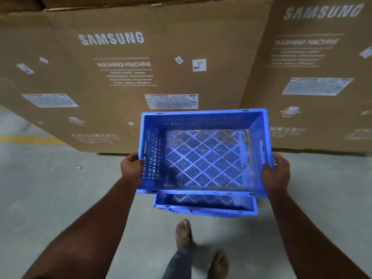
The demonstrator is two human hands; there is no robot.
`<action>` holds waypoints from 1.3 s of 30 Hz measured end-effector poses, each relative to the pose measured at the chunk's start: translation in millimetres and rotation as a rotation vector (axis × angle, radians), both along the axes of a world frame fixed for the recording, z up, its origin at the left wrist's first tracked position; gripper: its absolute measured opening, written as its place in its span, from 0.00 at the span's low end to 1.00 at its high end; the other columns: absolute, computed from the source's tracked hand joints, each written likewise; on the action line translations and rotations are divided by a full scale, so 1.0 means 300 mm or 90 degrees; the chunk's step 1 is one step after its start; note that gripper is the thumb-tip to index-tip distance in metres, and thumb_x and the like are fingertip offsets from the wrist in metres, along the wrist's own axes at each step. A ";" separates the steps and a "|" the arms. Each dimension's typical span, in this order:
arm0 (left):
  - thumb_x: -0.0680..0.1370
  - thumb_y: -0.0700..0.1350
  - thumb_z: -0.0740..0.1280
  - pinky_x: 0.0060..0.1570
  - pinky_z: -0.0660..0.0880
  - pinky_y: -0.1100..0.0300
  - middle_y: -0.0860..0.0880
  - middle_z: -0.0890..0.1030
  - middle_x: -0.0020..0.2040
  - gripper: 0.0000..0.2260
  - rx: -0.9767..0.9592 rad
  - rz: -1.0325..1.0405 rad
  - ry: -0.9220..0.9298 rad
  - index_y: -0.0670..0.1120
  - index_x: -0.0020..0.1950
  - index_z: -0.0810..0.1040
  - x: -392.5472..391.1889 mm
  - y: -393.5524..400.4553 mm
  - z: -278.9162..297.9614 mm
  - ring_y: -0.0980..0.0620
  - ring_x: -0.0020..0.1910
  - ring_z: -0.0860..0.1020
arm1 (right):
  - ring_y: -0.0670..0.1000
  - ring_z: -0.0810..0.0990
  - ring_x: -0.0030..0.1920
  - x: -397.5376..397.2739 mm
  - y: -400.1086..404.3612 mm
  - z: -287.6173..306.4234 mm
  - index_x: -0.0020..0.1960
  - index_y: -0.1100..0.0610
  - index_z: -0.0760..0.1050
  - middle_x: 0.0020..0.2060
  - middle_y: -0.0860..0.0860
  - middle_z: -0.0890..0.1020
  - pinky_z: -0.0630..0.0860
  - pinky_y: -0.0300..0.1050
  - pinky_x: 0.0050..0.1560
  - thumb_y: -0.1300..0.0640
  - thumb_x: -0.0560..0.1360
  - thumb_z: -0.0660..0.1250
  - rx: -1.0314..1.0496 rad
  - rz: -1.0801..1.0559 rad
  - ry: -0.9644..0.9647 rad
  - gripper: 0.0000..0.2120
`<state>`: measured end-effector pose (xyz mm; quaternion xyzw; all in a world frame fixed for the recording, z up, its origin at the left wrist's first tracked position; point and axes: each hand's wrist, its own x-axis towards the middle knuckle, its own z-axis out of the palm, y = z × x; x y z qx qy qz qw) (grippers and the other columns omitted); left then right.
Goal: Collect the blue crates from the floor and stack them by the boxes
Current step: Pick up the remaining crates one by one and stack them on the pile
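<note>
I hold an empty blue perforated crate (203,152) in the air in front of me, its open side up. My left hand (131,168) grips its left wall and my right hand (276,172) grips its right wall. Directly below it, a second blue crate (205,204) stands on the floor, mostly hidden by the held one. Both crates are just in front of the big cardboard boxes (112,77).
Two tall brown washing-machine boxes, the second (316,77) at the right, form a wall ahead. The grey concrete floor (60,188) spreads to the left, with a yellow line (30,139) at the far left. My feet (184,234) are just behind the crates.
</note>
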<state>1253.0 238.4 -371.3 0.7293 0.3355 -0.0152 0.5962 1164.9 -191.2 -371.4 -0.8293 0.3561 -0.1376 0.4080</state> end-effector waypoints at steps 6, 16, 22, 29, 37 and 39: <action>0.75 0.33 0.67 0.62 0.78 0.50 0.46 0.86 0.54 0.16 0.144 -0.050 -0.027 0.41 0.61 0.83 0.133 -0.004 -0.183 0.50 0.54 0.82 | 0.66 0.80 0.51 0.131 -0.004 -0.144 0.63 0.62 0.79 0.50 0.65 0.81 0.75 0.55 0.54 0.57 0.70 0.61 -0.018 0.033 0.051 0.23; 0.75 0.40 0.71 0.59 0.77 0.49 0.43 0.84 0.58 0.18 0.306 -0.204 -0.004 0.43 0.66 0.79 0.150 0.034 -0.235 0.42 0.57 0.82 | 0.69 0.77 0.61 0.099 -0.012 -0.188 0.80 0.52 0.63 0.68 0.63 0.77 0.75 0.62 0.61 0.49 0.74 0.60 -0.145 0.133 0.204 0.34; 0.80 0.41 0.64 0.50 0.77 0.46 0.38 0.83 0.55 0.15 0.339 -0.296 0.073 0.48 0.66 0.70 0.079 0.008 -0.260 0.33 0.53 0.81 | 0.73 0.81 0.47 0.079 0.017 -0.174 0.81 0.39 0.53 0.49 0.75 0.81 0.78 0.61 0.49 0.51 0.81 0.61 -0.078 0.089 0.270 0.32; 0.80 0.40 0.64 0.49 0.75 0.46 0.34 0.82 0.57 0.15 0.353 -0.318 0.104 0.43 0.66 0.69 0.128 -0.022 -0.250 0.30 0.54 0.80 | 0.72 0.80 0.52 0.173 -0.040 -0.156 0.81 0.35 0.47 0.54 0.74 0.80 0.76 0.60 0.56 0.56 0.81 0.60 -0.080 0.134 0.344 0.35; 0.80 0.40 0.64 0.50 0.74 0.51 0.39 0.81 0.61 0.19 0.313 -0.353 0.117 0.46 0.71 0.67 0.052 -0.006 -0.240 0.33 0.56 0.80 | 0.73 0.81 0.48 0.086 -0.030 -0.149 0.82 0.37 0.40 0.49 0.75 0.80 0.76 0.60 0.53 0.54 0.83 0.59 -0.127 0.160 0.397 0.37; 0.80 0.40 0.63 0.50 0.74 0.50 0.38 0.81 0.61 0.20 0.314 -0.349 0.126 0.47 0.72 0.67 0.062 -0.006 -0.236 0.33 0.57 0.80 | 0.73 0.81 0.48 0.063 -0.026 -0.160 0.82 0.38 0.40 0.48 0.75 0.80 0.76 0.61 0.53 0.54 0.82 0.59 -0.138 0.156 0.400 0.37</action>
